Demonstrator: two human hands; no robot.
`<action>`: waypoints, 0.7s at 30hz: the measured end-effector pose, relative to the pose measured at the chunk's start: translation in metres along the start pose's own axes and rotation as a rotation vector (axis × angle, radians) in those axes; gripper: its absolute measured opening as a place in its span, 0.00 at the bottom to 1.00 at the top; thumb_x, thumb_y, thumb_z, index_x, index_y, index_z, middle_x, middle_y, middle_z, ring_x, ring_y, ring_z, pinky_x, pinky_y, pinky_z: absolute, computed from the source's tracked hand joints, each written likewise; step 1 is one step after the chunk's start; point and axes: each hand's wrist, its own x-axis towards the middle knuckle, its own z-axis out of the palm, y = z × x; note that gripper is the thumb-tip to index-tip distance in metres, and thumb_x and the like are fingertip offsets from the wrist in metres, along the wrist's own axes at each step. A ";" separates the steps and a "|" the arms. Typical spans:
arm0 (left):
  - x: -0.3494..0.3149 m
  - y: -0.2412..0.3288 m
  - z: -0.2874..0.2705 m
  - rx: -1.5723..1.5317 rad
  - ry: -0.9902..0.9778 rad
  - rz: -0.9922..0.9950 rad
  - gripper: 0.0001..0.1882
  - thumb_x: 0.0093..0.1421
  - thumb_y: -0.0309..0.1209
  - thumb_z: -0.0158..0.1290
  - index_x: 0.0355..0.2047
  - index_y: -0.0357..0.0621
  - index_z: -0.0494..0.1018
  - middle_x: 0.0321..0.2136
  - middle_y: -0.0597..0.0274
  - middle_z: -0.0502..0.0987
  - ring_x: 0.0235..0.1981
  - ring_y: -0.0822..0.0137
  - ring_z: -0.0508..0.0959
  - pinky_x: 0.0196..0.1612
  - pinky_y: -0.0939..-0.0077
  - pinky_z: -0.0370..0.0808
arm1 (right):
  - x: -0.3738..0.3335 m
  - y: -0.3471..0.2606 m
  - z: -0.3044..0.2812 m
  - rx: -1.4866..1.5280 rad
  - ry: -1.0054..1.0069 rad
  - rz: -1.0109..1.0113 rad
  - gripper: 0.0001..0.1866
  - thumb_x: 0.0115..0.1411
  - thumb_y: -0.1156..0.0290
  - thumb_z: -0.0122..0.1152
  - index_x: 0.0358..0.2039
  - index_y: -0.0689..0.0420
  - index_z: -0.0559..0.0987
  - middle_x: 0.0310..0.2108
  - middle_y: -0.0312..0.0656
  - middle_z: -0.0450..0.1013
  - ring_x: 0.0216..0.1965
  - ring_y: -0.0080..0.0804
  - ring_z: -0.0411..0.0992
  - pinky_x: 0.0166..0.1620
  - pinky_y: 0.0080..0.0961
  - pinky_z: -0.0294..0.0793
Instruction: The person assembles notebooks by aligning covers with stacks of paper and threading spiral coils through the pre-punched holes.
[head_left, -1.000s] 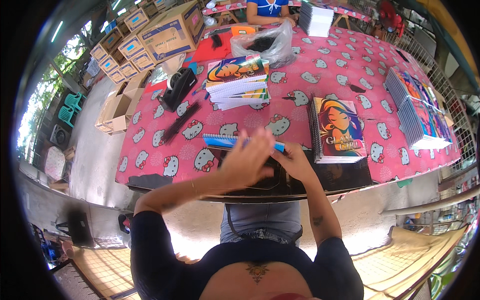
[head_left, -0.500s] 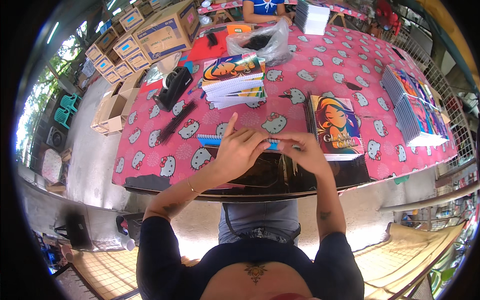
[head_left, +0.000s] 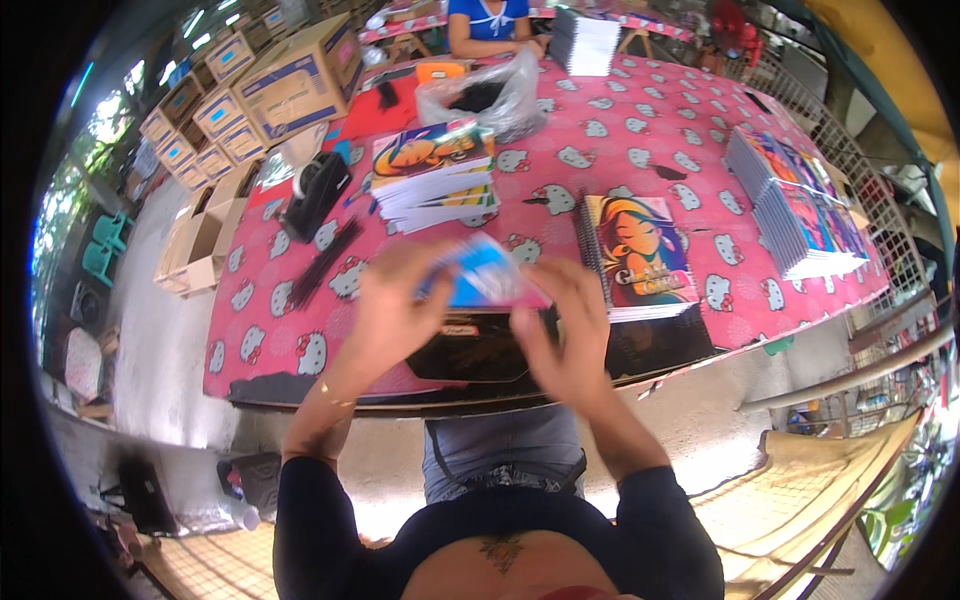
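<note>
Both hands, left (head_left: 395, 305) and right (head_left: 565, 325), grasp a blue booklet (head_left: 487, 275) above the surface (head_left: 640, 150), beside a notebook (head_left: 638, 255). Step: handling the booklet; placing it likely needs a steady two-handed grip.

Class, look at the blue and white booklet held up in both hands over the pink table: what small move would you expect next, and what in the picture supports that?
Probably lowering the blue and white booklet onto the black machine right beneath it. The left hand and right hand grip it at opposite ends, lifted clear of the table, directly above that machine at the near edge. The booklet is motion-blurred, so this is only a likely guess.
</note>
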 end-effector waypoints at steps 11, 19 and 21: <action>0.091 -0.069 -0.001 -0.170 0.116 -0.121 0.16 0.63 0.29 0.59 0.50 0.35 0.78 0.48 0.49 0.81 0.46 0.53 0.83 0.51 0.68 0.76 | 0.019 0.133 -0.144 0.229 0.111 0.653 0.21 0.63 0.70 0.67 0.53 0.64 0.75 0.39 0.43 0.78 0.39 0.29 0.76 0.42 0.25 0.76; 0.085 -0.223 0.029 0.563 -0.033 0.192 0.16 0.62 0.33 0.59 0.50 0.45 0.79 0.48 0.50 0.80 0.44 0.49 0.82 0.46 0.59 0.79 | -0.003 0.190 -0.138 -0.738 -0.108 0.611 0.25 0.56 0.62 0.69 0.51 0.62 0.79 0.40 0.59 0.76 0.40 0.58 0.77 0.46 0.47 0.77; 0.086 -0.227 0.028 0.575 -0.043 0.186 0.16 0.62 0.32 0.59 0.50 0.46 0.79 0.48 0.51 0.80 0.43 0.50 0.82 0.46 0.58 0.79 | 0.003 0.188 -0.131 -0.764 -0.168 0.633 0.25 0.59 0.59 0.66 0.53 0.60 0.78 0.43 0.59 0.75 0.45 0.60 0.76 0.48 0.50 0.77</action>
